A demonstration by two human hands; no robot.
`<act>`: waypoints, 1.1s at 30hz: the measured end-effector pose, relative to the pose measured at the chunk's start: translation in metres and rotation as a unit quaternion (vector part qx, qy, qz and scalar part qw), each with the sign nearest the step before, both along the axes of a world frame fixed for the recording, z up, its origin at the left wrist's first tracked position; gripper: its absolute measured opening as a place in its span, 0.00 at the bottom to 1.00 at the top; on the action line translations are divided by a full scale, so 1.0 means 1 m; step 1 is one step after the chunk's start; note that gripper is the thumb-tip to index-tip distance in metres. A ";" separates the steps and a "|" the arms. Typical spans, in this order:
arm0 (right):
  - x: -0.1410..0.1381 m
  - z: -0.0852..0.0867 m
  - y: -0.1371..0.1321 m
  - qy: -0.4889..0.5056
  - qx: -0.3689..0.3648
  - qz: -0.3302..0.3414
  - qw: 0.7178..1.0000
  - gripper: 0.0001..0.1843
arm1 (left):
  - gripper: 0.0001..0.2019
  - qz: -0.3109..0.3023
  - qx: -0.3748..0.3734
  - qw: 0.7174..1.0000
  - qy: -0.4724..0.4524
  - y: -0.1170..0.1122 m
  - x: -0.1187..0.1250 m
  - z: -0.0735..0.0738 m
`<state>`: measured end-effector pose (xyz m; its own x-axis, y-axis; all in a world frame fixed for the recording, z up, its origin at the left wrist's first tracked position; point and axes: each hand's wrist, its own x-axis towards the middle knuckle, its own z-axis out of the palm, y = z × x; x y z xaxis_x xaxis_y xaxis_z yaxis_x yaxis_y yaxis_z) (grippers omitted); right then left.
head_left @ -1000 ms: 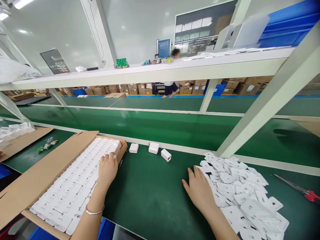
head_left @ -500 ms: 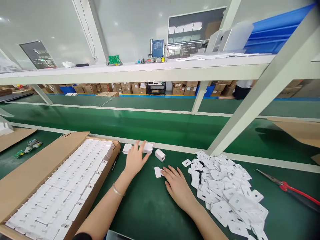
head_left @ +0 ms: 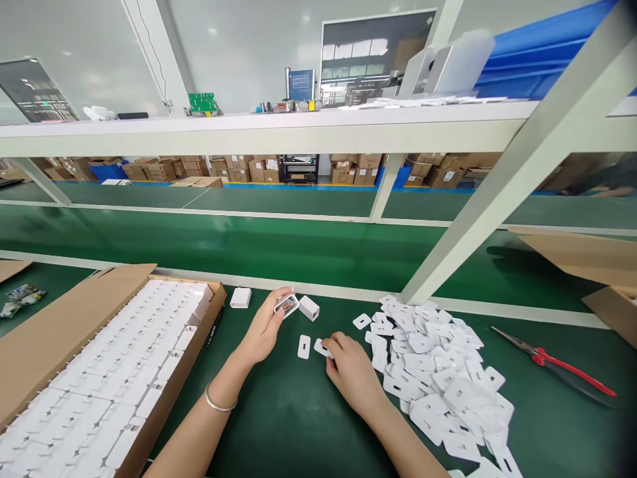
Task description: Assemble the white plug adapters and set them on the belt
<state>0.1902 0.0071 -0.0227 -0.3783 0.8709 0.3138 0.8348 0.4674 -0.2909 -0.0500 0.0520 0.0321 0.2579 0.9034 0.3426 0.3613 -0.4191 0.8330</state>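
Observation:
My left hand (head_left: 263, 332) is closed around a white plastic housing (head_left: 287, 306), whose open end faces me and shows metal and reddish parts inside. Between the fingertips of my right hand (head_left: 348, 368) is a small white slotted plate (head_left: 322, 348), just above or on the green tabletop. Another slotted plate (head_left: 304, 346) lies flat to its left. A second white housing (head_left: 309, 308) rests right of my left hand, and a third housing (head_left: 241, 298) sits to the left of it. Beside my right hand spreads a heap of white slotted plates (head_left: 438, 372).
At left, an open cardboard box (head_left: 199, 345) holds rows of white housings. Red-handled pliers (head_left: 552, 362) lie at right. A slanted white post (head_left: 462, 226) rises behind the heap, and a white shelf (head_left: 249, 129) crosses above. Circuit parts (head_left: 22, 300) lie far left.
My left hand has picked up a housing and turned its open end towards me. My right fingers have closed on a slotted plate. The view has shifted slightly right.

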 end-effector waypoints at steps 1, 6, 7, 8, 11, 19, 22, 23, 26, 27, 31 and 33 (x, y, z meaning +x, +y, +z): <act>0.003 0.001 0.000 0.010 -0.001 -0.016 1.000 0.18 | 0.22 -0.018 -0.023 0.999 -0.037 -0.006 0.002 0.004; 0.014 0.018 0.000 0.151 -0.026 -0.053 0.987 0.14 | 0.24 -0.079 -0.074 0.982 -0.156 -0.024 0.011 0.016; 0.015 0.022 0.000 0.187 -0.024 -0.050 0.981 0.13 | 0.25 -0.091 -0.084 0.978 -0.168 -0.026 0.012 0.016; 0.015 0.026 -0.001 0.222 -0.017 -0.045 0.974 0.11 | 0.25 -0.100 -0.094 0.975 -0.176 -0.028 0.013 0.016; 0.011 0.035 -0.007 0.320 0.014 -0.018 0.947 0.10 | 0.25 -0.116 -0.121 0.967 -0.191 -0.032 0.017 0.012; 0.002 0.041 -0.025 0.421 -0.016 0.039 0.906 0.19 | 0.27 -0.155 -0.226 0.942 -0.196 -0.043 0.028 0.001; 0.002 0.040 -0.026 0.415 -0.025 0.047 0.908 0.19 | 0.25 -0.163 -0.242 0.937 -0.194 -0.044 0.030 -0.001; 0.002 0.040 -0.026 0.414 -0.026 0.048 0.909 0.19 | 0.25 -0.163 -0.245 0.936 -0.192 -0.044 0.031 -0.001; 0.002 0.040 -0.027 0.418 -0.025 0.042 0.907 0.19 | 0.26 -0.163 -0.258 0.932 -0.193 -0.045 0.031 -0.003; 0.002 0.039 -0.028 0.420 -0.024 0.036 0.907 0.19 | 0.26 -0.162 -0.265 0.931 -0.193 -0.045 0.031 -0.003; 0.001 0.040 -0.027 0.417 -0.016 0.028 0.908 0.18 | 0.26 -0.148 -0.300 0.925 -0.180 -0.047 0.030 -0.001; 0.001 0.040 -0.027 0.410 -0.010 0.029 0.912 0.18 | 0.27 -0.136 -0.312 0.924 -0.172 -0.048 0.031 0.000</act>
